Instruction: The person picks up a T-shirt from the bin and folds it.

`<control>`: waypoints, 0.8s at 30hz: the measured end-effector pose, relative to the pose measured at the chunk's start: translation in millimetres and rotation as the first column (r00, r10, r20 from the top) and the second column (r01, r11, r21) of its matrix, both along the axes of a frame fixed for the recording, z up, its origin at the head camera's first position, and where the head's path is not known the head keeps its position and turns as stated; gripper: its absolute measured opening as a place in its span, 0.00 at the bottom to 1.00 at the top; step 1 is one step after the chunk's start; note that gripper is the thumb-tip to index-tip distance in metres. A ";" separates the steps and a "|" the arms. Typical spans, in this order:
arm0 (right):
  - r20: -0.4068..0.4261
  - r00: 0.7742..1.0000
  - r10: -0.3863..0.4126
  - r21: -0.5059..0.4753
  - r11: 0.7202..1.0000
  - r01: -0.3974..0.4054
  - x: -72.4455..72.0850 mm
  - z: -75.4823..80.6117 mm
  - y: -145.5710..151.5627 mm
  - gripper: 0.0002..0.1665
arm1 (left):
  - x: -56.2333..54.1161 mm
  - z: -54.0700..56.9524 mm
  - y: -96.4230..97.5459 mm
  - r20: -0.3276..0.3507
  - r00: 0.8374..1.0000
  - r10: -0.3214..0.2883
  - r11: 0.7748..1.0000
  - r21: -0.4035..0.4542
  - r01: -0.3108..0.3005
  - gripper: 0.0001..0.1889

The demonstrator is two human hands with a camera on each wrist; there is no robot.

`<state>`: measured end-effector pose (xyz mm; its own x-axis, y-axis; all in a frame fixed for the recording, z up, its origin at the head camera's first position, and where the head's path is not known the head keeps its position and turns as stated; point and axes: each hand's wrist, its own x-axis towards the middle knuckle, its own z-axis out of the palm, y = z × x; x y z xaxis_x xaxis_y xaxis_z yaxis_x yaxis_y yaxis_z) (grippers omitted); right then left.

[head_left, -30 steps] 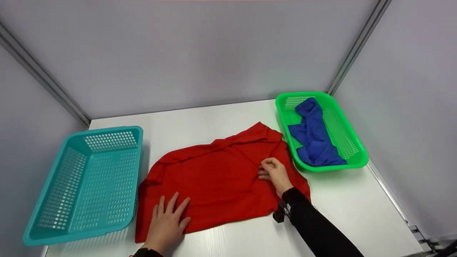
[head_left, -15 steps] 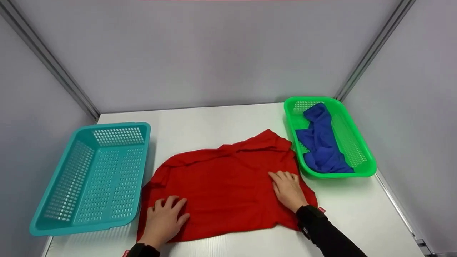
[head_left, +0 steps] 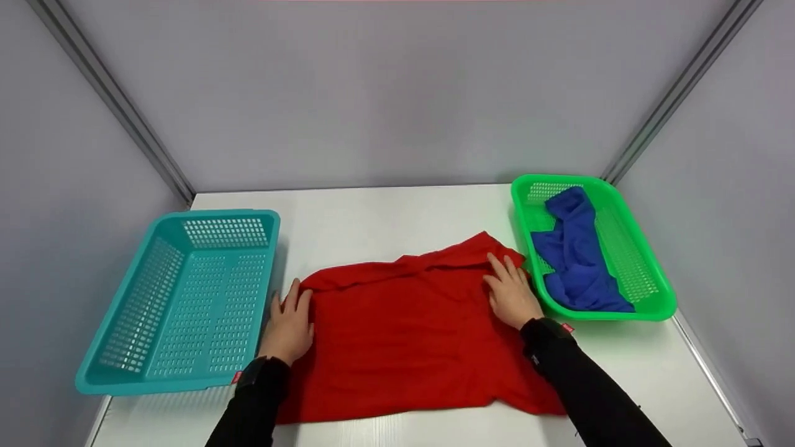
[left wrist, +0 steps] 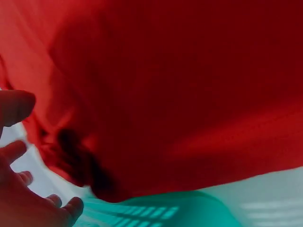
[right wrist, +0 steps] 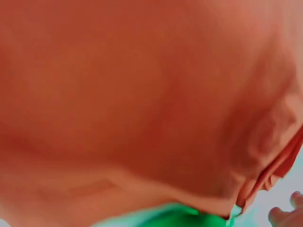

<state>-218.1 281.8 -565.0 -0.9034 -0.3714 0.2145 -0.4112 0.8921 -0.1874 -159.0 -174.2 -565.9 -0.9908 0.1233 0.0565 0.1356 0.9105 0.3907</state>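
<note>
A red cloth garment (head_left: 385, 341) lies spread flat on the table, with folds along its far edge and a raised corner at the far right. At its far left corner is my left hand (head_left: 287, 329), fingers extended and a little spread over the edge. In the left wrist view the fingers (left wrist: 14, 153) appear beside the cloth, holding nothing. My right hand (head_left: 514, 298) is over the far right part, its outstretched fingertips at the folded edge. Only some fingertips (right wrist: 284, 216) show in the right wrist view, beyond the garment's rumpled border.
On the left stands a teal perforated basket (head_left: 271, 267), close beside the left hand. A green basket (head_left: 646, 267) at the right, near the garment's far corner, holds a crumpled blue cloth (head_left: 577, 261). Grey panels (head_left: 397, 93) border the white table (head_left: 360, 223) at the back and sides.
Both hands have moved away from the body over the red garment, the left to its far left corner, the right to its far right fold. The head view has shifted slightly.
</note>
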 end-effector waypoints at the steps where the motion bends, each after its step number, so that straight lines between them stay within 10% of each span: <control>1: 0.042 0.999 -0.014 0.012 1.000 0.014 -3.2 2.2 1.3 0.16 | -2.9 -0.6 -0.3 0.039 0.999 0.008 1.000 0.012 -0.009 0.30; 5: 0.233 0.970 -0.068 0.056 0.997 0.056 -10.6 8.6 4.9 0.20 | -11.4 -2.7 0.8 0.089 0.995 0.032 0.999 0.024 -0.034 0.30; 10: 0.312 0.942 -0.127 0.047 0.992 0.118 -13.6 8.9 5.3 0.25 | -20.4 -0.4 6.5 -0.041 0.998 0.042 0.999 -0.031 -0.043 0.21; 17: -0.069 0.994 -0.089 -0.288 0.955 0.065 -26.2 16.4 -15.1 0.16 | -28.6 -1.9 2.6 -0.162 0.985 0.065 0.995 -0.068 -0.077 0.25; 24: -0.391 0.914 0.112 -0.313 0.917 -0.246 -11.7 32.1 -52.3 0.10 | -26.6 -9.7 7.0 -0.139 0.987 0.076 0.987 -0.130 -0.094 0.33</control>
